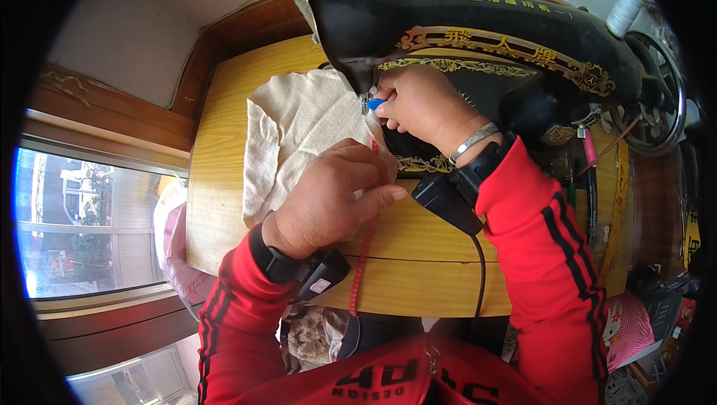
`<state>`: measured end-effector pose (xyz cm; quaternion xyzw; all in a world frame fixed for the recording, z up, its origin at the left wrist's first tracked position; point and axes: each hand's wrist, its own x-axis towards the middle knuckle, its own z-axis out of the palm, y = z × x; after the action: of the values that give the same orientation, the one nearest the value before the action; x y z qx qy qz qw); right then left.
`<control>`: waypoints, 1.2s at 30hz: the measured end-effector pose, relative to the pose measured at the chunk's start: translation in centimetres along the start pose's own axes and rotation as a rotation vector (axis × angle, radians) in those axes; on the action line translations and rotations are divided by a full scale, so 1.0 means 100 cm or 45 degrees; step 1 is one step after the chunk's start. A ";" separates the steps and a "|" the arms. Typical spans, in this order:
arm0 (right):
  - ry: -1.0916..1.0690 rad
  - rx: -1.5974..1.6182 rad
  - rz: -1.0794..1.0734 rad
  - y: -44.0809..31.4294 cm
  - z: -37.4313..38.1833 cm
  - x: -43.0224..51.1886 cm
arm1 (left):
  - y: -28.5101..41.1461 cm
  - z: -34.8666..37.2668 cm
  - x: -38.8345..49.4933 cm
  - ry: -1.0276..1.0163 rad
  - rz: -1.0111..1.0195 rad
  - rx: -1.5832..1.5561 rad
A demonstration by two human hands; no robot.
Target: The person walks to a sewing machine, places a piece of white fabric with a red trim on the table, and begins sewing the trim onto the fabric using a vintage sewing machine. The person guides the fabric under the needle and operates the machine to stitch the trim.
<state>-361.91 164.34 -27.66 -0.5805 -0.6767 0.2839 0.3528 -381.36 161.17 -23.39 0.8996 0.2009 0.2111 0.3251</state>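
A black sewing machine (358, 18) with gold ornament stands across the far side of the wooden table (437, 287). Beside its needle area, my right hand (428, 102) pinches a small blue piece (375, 104); its exact kind is unclear. Cream fabric (302, 119) lies partly under the machine's head, with its left edge folded over. My left hand (336, 192) rests on this fabric, thumb pointing right, fingertips hidden. A narrow red trim (363, 259) runs along the fabric's right edge, passes beneath that hand and hangs over the table's front edge.
A white thread spool (624, 10) stands atop the machine near the handwheel (680, 91). A pink spool (589, 150) and a thin stick (613, 144) are at the right. The right wrist device trails a black cable (480, 270). Left is a window (78, 226).
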 end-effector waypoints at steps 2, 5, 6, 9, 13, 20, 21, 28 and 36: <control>0.006 -0.031 -0.001 -0.001 -0.001 0.000 | 0.000 -0.001 0.000 -0.008 -0.009 -0.011; 0.039 -0.136 -0.036 -0.003 -0.001 0.001 | 0.001 -0.002 -0.001 -0.026 -0.043 -0.021; 0.061 -0.165 -0.053 -0.003 0.000 0.001 | 0.001 -0.002 -0.002 -0.025 -0.053 -0.016; 0.198 -0.364 -0.186 -0.004 0.004 0.001 | 0.000 0.000 -0.002 0.027 -0.038 0.011; 0.280 -0.383 -0.181 -0.003 0.008 -0.001 | 0.000 0.000 -0.002 0.069 -0.064 0.040; 0.325 -0.320 -0.187 -0.004 0.007 -0.002 | 0.001 0.001 -0.003 0.069 -0.113 0.034; 0.311 -0.317 -0.172 -0.004 0.006 -0.002 | 0.001 0.001 -0.002 0.069 -0.110 0.037; 0.151 -0.066 0.005 -0.006 0.001 -0.002 | 0.000 0.000 -0.003 0.057 -0.133 0.024; 0.438 -0.277 -0.210 -0.001 0.011 -0.001 | 0.001 0.000 -0.002 0.055 -0.131 0.032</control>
<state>-362.85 164.29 -28.30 -0.5977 -0.6784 0.0760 0.4203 -381.47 160.97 -23.37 0.8873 0.2565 0.2111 0.3199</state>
